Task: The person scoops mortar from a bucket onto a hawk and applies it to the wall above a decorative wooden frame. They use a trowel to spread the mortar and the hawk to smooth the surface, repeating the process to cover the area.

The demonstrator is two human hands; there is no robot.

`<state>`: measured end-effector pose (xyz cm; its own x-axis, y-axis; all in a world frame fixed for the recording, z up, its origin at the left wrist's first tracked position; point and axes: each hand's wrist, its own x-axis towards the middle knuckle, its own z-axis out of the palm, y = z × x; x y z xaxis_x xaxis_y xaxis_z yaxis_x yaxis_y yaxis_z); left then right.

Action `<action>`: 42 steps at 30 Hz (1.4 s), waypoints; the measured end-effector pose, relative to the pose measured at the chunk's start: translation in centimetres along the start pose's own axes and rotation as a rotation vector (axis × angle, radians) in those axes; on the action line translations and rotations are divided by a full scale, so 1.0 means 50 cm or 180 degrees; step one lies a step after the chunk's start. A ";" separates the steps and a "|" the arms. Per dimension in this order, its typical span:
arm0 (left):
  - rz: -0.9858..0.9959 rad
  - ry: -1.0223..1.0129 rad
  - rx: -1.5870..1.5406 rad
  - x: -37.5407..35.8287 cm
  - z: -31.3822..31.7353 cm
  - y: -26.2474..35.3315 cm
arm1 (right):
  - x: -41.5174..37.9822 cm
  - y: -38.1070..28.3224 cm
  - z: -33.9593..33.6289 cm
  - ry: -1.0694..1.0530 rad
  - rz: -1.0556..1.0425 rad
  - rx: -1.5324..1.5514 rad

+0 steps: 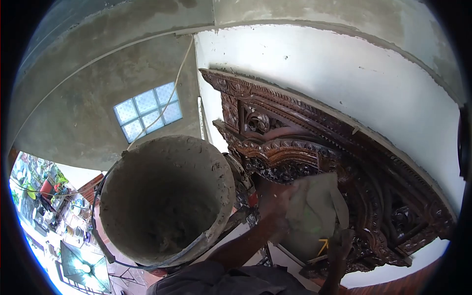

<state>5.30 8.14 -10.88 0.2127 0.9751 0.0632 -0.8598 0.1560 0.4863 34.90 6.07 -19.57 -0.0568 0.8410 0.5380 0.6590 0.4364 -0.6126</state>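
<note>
My left hand (280, 196), smeared by motion, reaches to the left edge of a grey-green, mortar-smeared piece (314, 211) that looks like a sheet or bag. Its fingers cannot be made out. At the lower right of that piece, my right hand (340, 243) is closed, but what it grips is unclear. Just left of it shows a small yellow object (323, 245). A large bucket (113, 206), coated with grey mortar inside and on its rim, stands open left of my arms, with some mortar at its bottom.
Dark carved woodwork (295, 152) runs along the white wall (319, 64) at the right. Glass blocks (147, 112) sit in the grey plastered wall. A thin cord (181, 69) hangs down to the bucket. At the lower left, far below, are a lamp (86, 268) and cluttered items.
</note>
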 end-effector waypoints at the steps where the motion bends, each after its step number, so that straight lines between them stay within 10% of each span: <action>1: 0.0277 -0.0232 -0.0102 0.000 0.011 0.023 | -0.011 0.033 -0.005 -0.0001 0.0205 -0.0092; 7: 0.1061 0.0300 0.0366 0.012 0.076 0.120 | -0.018 -0.047 -0.161 0.0261 0.0188 -0.0700; 11: 0.1459 -0.0025 0.0173 0.054 0.086 0.124 | 0.078 -0.185 -0.244 -0.0203 -0.1187 -0.0739; 28: 0.1355 -0.0052 0.0477 0.092 0.158 0.171 | 0.435 -0.302 -0.252 0.1393 -0.1461 -0.1627; 42: 0.1444 0.0204 0.0650 0.100 0.093 0.181 | 0.759 -0.367 -0.497 0.0997 -0.0860 -0.1707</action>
<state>0.73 13.70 -2.08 -0.1960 0.9463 0.2573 -0.7492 -0.3138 0.5834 39.28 22.05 26.49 -0.1049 0.5571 0.8238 0.9377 0.3312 -0.1046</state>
